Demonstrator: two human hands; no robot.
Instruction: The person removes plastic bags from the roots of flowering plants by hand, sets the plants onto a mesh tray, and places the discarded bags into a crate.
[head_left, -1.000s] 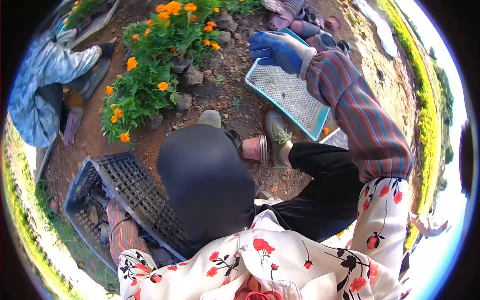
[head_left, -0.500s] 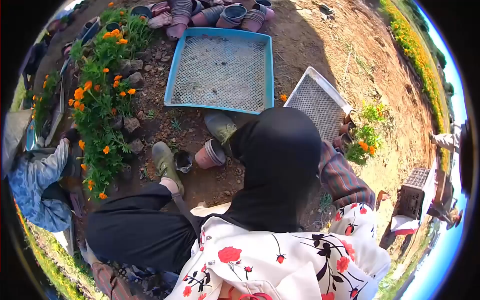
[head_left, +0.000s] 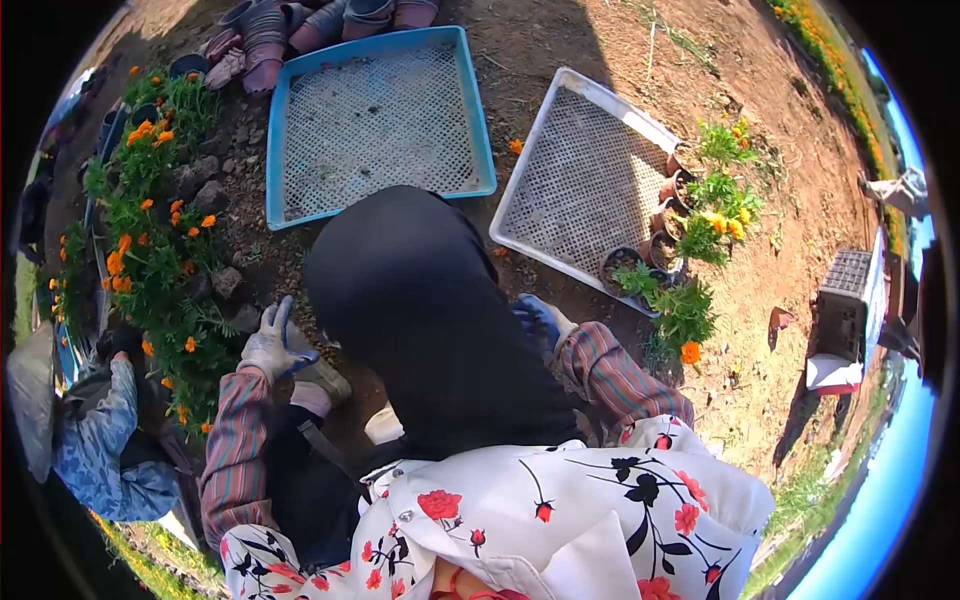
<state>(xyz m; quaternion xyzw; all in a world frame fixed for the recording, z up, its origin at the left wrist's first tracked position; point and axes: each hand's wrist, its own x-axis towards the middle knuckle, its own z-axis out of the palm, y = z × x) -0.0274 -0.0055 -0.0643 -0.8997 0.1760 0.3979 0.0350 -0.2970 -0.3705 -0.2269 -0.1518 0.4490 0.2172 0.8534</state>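
Note:
My left hand (head_left: 276, 343), in a white and blue glove, is raised beside my left leg with its fingers apart and nothing in them. It is nearest to the marigold plants (head_left: 165, 290) on the left. My right hand (head_left: 543, 324), also gloved, is low beside my black-trousered knee (head_left: 400, 270), its fingers partly hidden and seemingly loose, with no object visible in them. Ahead of it, apart from it, lies a white mesh tray (head_left: 570, 170). Several small potted marigolds (head_left: 708, 222) stand along the tray's right side.
A blue-rimmed mesh tray (head_left: 480, 120) lies ahead of my knee. Stacked plastic pots (head_left: 265, 40) are behind it. A person in a blue patterned sleeve (head_left: 110, 445) is at the left. A dark crate (head_left: 845, 300) stands at the right.
My left hand has come up from the lower left to beside my leg. My right hand has drawn back from the white tray. My view has turned, and more of that tray shows.

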